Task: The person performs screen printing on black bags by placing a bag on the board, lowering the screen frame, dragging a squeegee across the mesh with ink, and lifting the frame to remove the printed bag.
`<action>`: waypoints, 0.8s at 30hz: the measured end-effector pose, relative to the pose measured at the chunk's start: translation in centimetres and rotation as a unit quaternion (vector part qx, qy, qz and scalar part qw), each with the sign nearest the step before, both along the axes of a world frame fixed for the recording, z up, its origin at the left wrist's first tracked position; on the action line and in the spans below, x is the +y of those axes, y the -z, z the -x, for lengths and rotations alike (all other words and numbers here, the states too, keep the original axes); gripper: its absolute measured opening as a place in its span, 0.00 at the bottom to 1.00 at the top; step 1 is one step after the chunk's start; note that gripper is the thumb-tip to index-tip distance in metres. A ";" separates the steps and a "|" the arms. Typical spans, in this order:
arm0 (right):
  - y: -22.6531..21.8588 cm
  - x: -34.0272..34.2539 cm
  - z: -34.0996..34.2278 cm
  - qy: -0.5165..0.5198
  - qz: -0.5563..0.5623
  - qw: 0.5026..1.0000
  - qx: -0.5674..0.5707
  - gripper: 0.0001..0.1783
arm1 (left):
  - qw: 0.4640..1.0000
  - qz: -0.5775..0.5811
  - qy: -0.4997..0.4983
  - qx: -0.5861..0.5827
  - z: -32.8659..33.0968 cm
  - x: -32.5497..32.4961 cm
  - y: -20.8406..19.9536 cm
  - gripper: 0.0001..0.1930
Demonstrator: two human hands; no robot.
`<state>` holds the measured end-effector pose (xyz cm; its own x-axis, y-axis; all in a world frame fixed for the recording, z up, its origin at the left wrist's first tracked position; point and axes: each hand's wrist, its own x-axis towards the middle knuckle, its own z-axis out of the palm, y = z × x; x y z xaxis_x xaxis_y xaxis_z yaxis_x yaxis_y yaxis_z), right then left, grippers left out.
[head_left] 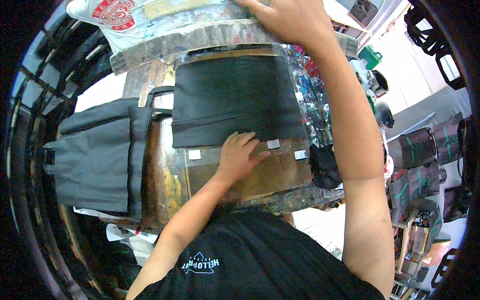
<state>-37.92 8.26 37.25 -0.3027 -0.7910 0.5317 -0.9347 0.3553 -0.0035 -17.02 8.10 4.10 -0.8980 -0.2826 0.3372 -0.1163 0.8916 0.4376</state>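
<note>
Centre of frame, black tote bag (235,95): flat on stained board (240,184), straps toward left.
Left hand (239,157): lower centre, fingers loosely spread over tote's near edge.
Right hand (295,22): top edge, over paint-stained wooden bar (200,38); cropped, can't tell grip.
White tabs (194,154): three, by near edge.

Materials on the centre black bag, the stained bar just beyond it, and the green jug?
Centre bag: probably fabric, weave unclear; matte, with soft creases.
Stained bar: likely wood; dull and worn, though smears hide any grain.
Green jug: looks like plastic, judging by its even colour and moulded-looking shape; too small to judge gloss.
</note>
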 end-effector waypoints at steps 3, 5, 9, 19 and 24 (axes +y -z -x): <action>1.3 0.9 -0.3 -0.021 0.028 0.999 0.010 0.37 | 0.985 -0.102 -0.111 0.085 -1.9 -2.5 -2.6 0.27; 2.7 1.5 -0.6 -0.041 0.073 0.995 0.044 0.33 | 0.934 -0.262 -0.148 0.195 -3.1 -5.2 -4.9 0.34; 6.6 2.8 -1.9 -0.065 0.168 0.974 0.134 0.32 | 0.836 -0.417 -0.114 0.338 -6.1 -9.6 -9.9 0.43; 16.9 8.7 -6.2 -0.063 -0.004 0.998 0.027 0.34 | 0.837 -0.439 -0.211 0.250 -11.9 -7.7 -7.3 0.36; 21.0 8.3 -5.3 -0.069 -0.120 0.989 -0.047 0.40 | 0.930 -0.215 -0.261 0.146 -14.4 -7.3 -1.0 0.49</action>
<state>-32.66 16.51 16.26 -0.2216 -0.9286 0.2976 -0.9741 0.2248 -0.0236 -2.58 0.79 5.08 -0.4888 -0.8188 0.3012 -0.3040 0.4834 0.8209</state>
